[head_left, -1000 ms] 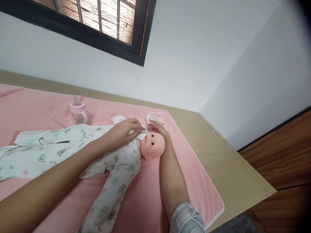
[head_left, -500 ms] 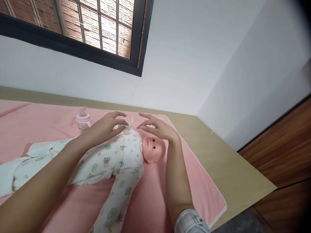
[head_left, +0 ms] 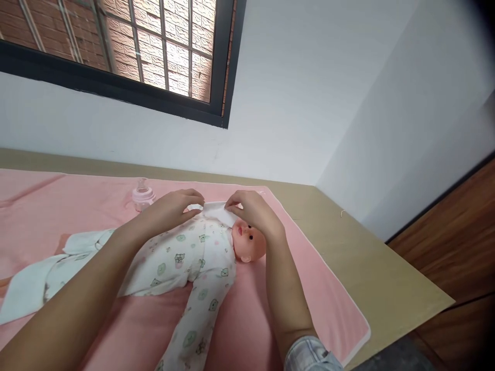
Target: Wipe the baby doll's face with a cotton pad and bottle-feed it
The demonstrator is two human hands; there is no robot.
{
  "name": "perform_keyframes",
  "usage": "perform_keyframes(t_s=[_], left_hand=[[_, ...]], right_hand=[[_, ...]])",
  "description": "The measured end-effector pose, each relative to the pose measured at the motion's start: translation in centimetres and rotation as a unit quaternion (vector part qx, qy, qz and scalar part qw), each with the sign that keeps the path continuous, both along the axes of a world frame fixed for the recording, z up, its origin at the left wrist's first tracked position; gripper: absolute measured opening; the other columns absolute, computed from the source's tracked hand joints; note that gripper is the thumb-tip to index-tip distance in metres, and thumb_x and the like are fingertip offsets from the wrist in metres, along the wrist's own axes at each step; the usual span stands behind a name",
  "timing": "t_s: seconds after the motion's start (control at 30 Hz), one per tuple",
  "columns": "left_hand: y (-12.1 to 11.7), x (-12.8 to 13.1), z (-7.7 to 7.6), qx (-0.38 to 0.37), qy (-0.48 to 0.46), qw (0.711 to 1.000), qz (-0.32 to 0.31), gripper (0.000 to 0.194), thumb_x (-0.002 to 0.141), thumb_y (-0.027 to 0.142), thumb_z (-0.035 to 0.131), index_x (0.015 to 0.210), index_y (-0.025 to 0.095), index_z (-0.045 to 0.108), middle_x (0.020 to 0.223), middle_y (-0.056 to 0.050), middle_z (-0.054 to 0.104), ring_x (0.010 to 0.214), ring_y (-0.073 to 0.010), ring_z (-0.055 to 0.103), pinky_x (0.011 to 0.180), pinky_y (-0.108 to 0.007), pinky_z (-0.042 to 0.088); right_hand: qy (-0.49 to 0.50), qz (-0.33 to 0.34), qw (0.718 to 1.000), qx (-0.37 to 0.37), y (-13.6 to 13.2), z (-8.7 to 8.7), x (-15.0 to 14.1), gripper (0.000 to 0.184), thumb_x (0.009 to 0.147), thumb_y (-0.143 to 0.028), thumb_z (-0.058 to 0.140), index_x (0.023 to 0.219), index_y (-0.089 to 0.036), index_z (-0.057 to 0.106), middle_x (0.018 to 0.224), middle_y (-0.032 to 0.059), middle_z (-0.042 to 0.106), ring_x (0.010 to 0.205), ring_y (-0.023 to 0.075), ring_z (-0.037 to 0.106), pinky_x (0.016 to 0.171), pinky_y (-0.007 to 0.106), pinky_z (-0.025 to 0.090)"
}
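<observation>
A baby doll lies on its back on a pink blanket, head to the right. It wears a white outfit printed with small green bears. Above its far shoulder, a plain white cloth flap is stretched between my hands; whether it belongs to the far sleeve I cannot tell. My left hand pinches the flap's left end, fingers curled. My right hand grips its right end, close to the doll's face, partly covering the head. The doll's far arm is hidden.
A pink-lidded baby bottle stands on the blanket beyond my left forearm. The blanket lies on a tan board against a white wall. A dark-framed window is above, and wooden panels are at the right.
My right hand has closed on the white flap, which is now drawn out flat between both hands. Before, the right fingers were spread and apart from it. The view has shifted slightly.
</observation>
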State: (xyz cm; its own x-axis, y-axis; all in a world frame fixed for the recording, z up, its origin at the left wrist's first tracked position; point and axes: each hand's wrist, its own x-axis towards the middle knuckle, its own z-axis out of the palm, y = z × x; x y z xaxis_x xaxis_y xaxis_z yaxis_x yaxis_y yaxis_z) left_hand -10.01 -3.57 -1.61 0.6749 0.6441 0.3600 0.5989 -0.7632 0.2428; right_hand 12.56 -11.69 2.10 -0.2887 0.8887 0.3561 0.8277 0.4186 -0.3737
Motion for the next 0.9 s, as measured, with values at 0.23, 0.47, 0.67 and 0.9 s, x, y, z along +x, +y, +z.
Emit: perform_keyframes(t_s=[0.23, 0.47, 0.67, 0.9], left_hand=[[1.1, -3.0, 0.8, 0.018, -0.029, 0.996, 0.083, 0.034, 0.093, 0.045, 0.043, 0.103, 0.027, 0.071, 0.122, -0.002, 0.064, 0.111, -0.0286, 0.058, 0.087, -0.038, 0.047], [1.0, -4.9, 1.7, 0.002, -0.052, 0.990, 0.128, 0.032, 0.093, 0.045, 0.043, 0.109, 0.031, 0.066, 0.125, 0.004, 0.062, 0.100, -0.0256, 0.060, 0.079, -0.036, 0.046], [1.3, -5.1, 1.7, -0.005, -0.070, 0.985, 0.157, 0.034, 0.090, 0.051, 0.043, 0.105, 0.033, 0.067, 0.124, 0.006, 0.062, 0.089, -0.0240, 0.062, 0.074, -0.036, 0.047], [1.7, -6.0, 1.7, 0.012, -0.074, 0.981, 0.178, 0.046, 0.090, 0.053, 0.045, 0.126, 0.027, 0.058, 0.129, 0.000, 0.061, 0.097, -0.0264, 0.062, 0.081, -0.037, 0.047]], right_hand=[[0.123, -0.168, 0.977, -0.037, 3.6, -2.1, 6.6, 0.023, 0.078, -0.012, 0.058, 0.094, -0.021, 0.071, 0.103, 0.0011, 0.070, 0.078, 0.0117, 0.061, 0.072, 0.025, 0.046], [0.166, -0.275, 0.944, -0.069, 7.0, -6.8, 11.5, 0.032, 0.074, -0.005, 0.053, 0.099, -0.016, 0.071, 0.114, 0.0084, 0.068, 0.099, 0.0190, 0.063, 0.087, 0.031, 0.049], [0.339, -0.211, 0.916, -0.032, 9.0, -8.8, 11.4, 0.045, 0.078, -0.017, 0.055, 0.122, -0.019, 0.062, 0.128, 0.0069, 0.063, 0.088, 0.0156, 0.066, 0.086, 0.032, 0.054], [0.559, -0.114, 0.802, -0.177, 9.7, -12.4, 11.4, 0.053, 0.076, -0.017, 0.066, 0.128, -0.021, 0.055, 0.150, 0.0091, 0.042, 0.100, 0.0164, 0.068, 0.092, 0.031, 0.055]])
